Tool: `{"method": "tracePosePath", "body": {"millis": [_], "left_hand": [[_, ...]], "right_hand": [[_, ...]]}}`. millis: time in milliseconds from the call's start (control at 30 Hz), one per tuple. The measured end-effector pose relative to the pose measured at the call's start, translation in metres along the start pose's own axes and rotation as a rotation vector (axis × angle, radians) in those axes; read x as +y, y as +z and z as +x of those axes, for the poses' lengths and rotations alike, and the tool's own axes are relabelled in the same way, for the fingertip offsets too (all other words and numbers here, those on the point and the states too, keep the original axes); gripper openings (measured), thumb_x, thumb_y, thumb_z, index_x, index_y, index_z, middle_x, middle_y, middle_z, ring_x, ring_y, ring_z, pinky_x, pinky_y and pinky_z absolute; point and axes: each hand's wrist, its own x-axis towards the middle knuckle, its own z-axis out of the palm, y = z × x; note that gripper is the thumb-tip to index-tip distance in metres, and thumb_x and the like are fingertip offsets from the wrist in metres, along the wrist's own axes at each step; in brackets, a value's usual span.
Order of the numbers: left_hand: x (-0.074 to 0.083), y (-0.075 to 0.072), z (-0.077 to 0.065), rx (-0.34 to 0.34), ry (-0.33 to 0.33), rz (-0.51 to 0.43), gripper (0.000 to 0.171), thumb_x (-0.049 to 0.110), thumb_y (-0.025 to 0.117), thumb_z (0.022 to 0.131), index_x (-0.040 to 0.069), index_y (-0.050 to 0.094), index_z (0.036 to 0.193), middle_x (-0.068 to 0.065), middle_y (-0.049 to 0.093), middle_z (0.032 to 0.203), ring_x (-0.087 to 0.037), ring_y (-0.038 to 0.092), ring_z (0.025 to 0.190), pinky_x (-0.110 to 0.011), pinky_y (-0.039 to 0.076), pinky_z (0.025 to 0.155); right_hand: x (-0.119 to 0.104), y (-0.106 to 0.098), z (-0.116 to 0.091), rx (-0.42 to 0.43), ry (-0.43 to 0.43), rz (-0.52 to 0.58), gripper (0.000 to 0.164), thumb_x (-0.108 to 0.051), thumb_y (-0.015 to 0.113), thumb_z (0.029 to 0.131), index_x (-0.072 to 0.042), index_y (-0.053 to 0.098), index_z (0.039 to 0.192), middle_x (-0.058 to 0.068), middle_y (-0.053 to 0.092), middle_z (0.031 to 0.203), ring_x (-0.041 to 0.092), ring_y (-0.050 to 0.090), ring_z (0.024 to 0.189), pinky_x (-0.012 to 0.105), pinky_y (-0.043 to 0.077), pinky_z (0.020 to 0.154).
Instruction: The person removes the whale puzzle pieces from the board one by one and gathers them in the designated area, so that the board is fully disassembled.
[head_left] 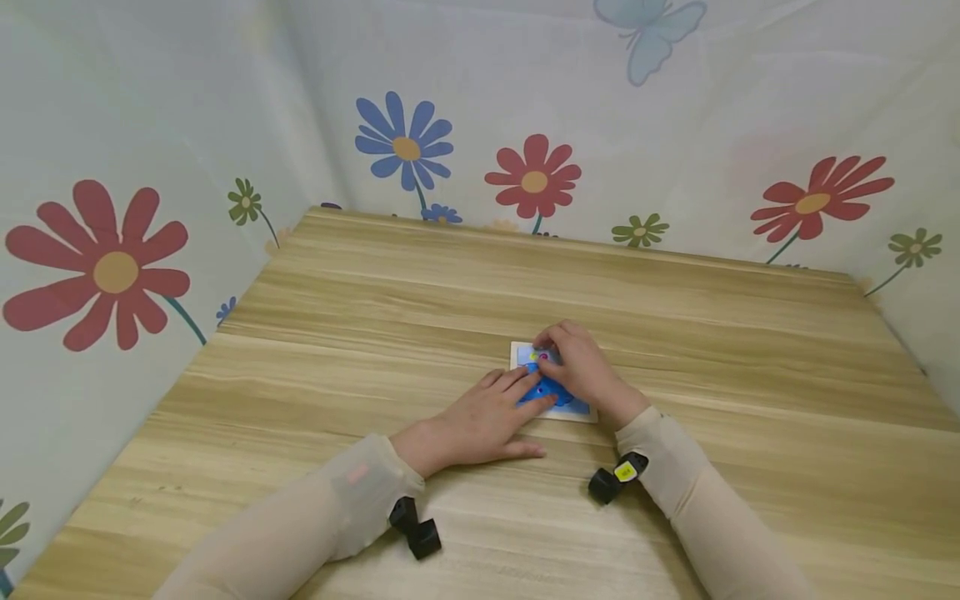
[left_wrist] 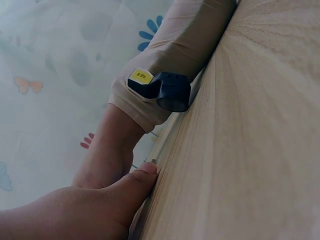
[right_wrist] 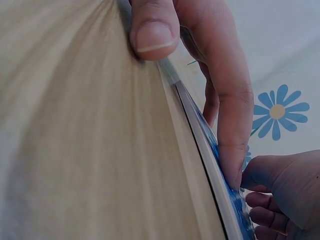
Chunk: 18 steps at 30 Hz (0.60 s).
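A small square puzzle board [head_left: 580, 407] with a pale rim and a blue picture lies on the table. A blue piece [head_left: 551, 390] sits on it, partly covered by fingers. My left hand [head_left: 483, 417] reaches over the board from the left, its straight fingers resting on the blue piece, the thumb on the wood. My right hand [head_left: 585, 367] arches over the board's upper right part with bent fingers; whether it pinches a piece is hidden. In the right wrist view, a left-hand finger [right_wrist: 235, 110] touches the board's face beside my right hand [right_wrist: 292, 192].
The wood-grain table [head_left: 360, 317] spreads around the board, its far edge against a flower-printed cloth [head_left: 465, 67]. Black cameras hang from both wrists: one at the left cuff [head_left: 423, 537], one at the right [head_left: 606, 485].
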Motion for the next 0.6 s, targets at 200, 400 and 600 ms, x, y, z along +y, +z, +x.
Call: {"method": "tracePosePath", "body": {"millis": [200, 400, 600], "left_hand": [[0.0008, -0.0006, 0.0004, 0.003, 0.002, 0.009, 0.069, 0.064, 0.039, 0.094, 0.022, 0.038, 0.148, -0.012, 0.029, 0.158, -0.028, 0.030, 0.144, -0.046, 0.029, 0.115], [0.0016, -0.0004, -0.0006, 0.011, 0.001, 0.028, 0.069, 0.065, 0.039, 0.093, 0.023, 0.038, 0.148, -0.012, 0.031, 0.156, -0.028, 0.030, 0.144, -0.046, 0.030, 0.115], [0.0011, -0.0021, -0.0010, 0.021, 0.008, 0.028, 0.068, 0.064, 0.040, 0.094, 0.023, 0.040, 0.148, -0.012, 0.034, 0.155, -0.029, 0.030, 0.145, -0.047, 0.031, 0.115]], "right_hand": [[0.0018, 0.0003, 0.0002, 0.014, 0.005, 0.021, 0.022, -0.009, 0.067, 0.085, 0.000, 0.063, 0.105, 0.013, 0.060, 0.099, 0.025, 0.052, 0.091, 0.041, 0.045, 0.084], [0.0012, 0.0003, 0.0011, 0.017, 0.069, 0.130, 0.016, -0.011, 0.064, 0.090, -0.001, 0.062, 0.103, 0.014, 0.063, 0.096, 0.024, 0.059, 0.084, 0.038, 0.052, 0.075], [0.0015, 0.0007, 0.0033, 0.015, 0.182, 0.286, 0.013, -0.014, 0.061, 0.094, -0.004, 0.060, 0.102, 0.012, 0.062, 0.086, 0.013, 0.052, 0.056, 0.023, 0.045, 0.045]]}}
